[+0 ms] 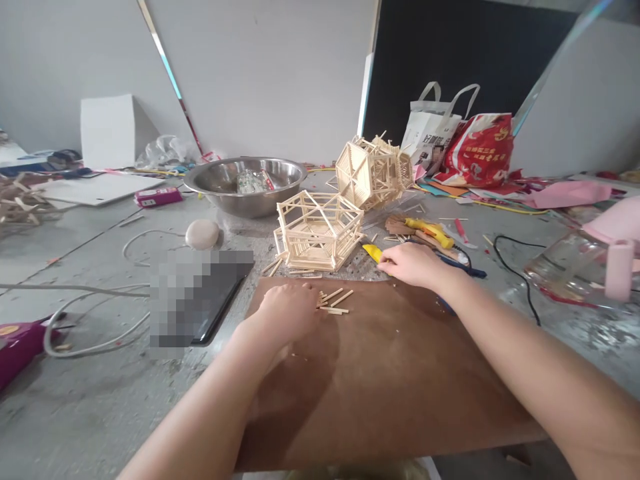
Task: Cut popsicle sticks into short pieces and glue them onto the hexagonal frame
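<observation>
My left hand (290,308) rests low over the brown board (380,393), back upward, its fingers mostly hidden beneath it. Several short wooden sticks (336,300) lie right by those fingertips. Farther right, my right hand (413,262) is closed around a yellow tool (372,252), whose tip pokes out to the left; its kind is hidden by the fingers. Just beyond the board stands an open six-sided frame (320,230) built of thin wooden sticks. Behind it sits a larger stick structure (373,170), tilted, with slatted faces.
A steel basin (245,187) holding a wrapped item is at the back. To the left lie a dark tablet-like device (220,300), a white round object (202,234) and cables. On the right are another yellow tool (431,231), a clear jug (565,270) and bags (477,150).
</observation>
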The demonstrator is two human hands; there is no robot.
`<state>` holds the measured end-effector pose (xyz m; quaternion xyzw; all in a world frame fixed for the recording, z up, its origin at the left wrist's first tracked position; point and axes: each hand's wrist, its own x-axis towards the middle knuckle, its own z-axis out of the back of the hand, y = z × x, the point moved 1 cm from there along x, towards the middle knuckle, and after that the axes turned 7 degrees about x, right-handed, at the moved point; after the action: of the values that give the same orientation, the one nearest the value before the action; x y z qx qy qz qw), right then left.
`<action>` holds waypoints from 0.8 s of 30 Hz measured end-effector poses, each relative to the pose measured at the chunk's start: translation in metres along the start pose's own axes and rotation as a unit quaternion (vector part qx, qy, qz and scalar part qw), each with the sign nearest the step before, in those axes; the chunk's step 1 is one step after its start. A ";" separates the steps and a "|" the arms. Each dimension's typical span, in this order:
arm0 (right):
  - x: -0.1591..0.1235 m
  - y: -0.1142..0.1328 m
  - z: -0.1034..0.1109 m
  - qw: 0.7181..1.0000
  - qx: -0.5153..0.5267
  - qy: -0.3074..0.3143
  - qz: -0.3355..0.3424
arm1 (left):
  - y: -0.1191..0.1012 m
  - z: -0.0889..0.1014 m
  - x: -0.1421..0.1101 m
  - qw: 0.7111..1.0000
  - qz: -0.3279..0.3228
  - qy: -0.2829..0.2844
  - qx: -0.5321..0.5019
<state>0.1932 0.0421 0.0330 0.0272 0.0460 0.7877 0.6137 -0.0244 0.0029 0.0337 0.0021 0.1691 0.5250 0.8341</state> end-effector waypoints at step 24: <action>0.017 -0.141 -0.018 0.932 0.013 -0.079 -0.355 | -0.025 -0.010 0.008 0.998 0.026 -0.048 0.028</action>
<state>0.3238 0.0919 0.0001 0.0791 0.0138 0.5134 0.8544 -0.0019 -0.0029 0.0175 0.0544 0.1435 0.5406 0.8272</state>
